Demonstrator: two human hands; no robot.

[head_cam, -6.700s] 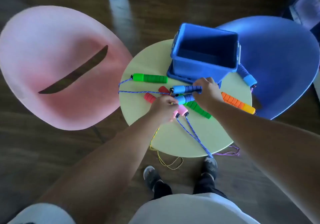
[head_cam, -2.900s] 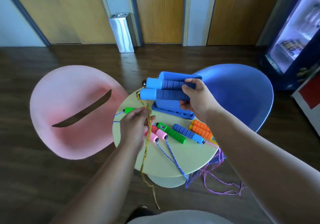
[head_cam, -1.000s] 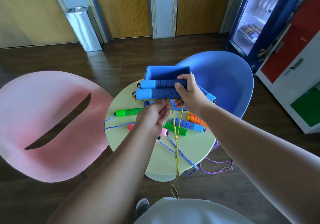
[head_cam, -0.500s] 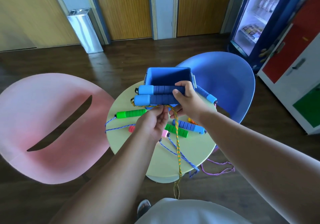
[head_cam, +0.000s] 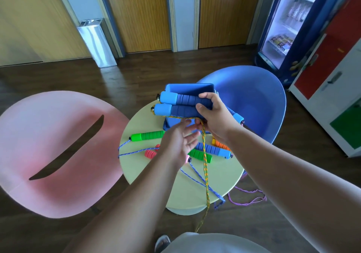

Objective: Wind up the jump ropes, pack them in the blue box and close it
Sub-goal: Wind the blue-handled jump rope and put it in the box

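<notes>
My right hand [head_cam: 215, 116] grips two blue jump-rope handles [head_cam: 179, 105] side by side, held level above the table. Their yellow-orange cord [head_cam: 204, 161] hangs from under the handles down past the table edge. My left hand [head_cam: 178, 142] is just below the handles with fingers spread, fingertips near the cord where it loops under them. The blue box [head_cam: 188, 88] stands open behind the handles on the round yellow-green table [head_cam: 168, 184]. A green handle [head_cam: 147, 136], a red handle [head_cam: 150, 153], a blue handle [head_cam: 214, 150] and an orange handle [head_cam: 219, 144] lie on the table.
A pink chair [head_cam: 48, 145] stands left of the table and a blue chair [head_cam: 252, 100] behind right. A purple cord [head_cam: 247, 198] trails on the dark wood floor. A drinks fridge [head_cam: 289, 22] and a cabinet [head_cam: 332, 76] are at the right.
My left hand has let go of the cord and opened its fingers, dropping slightly below the handles. My right hand keeps the two blue handles in about the same place.
</notes>
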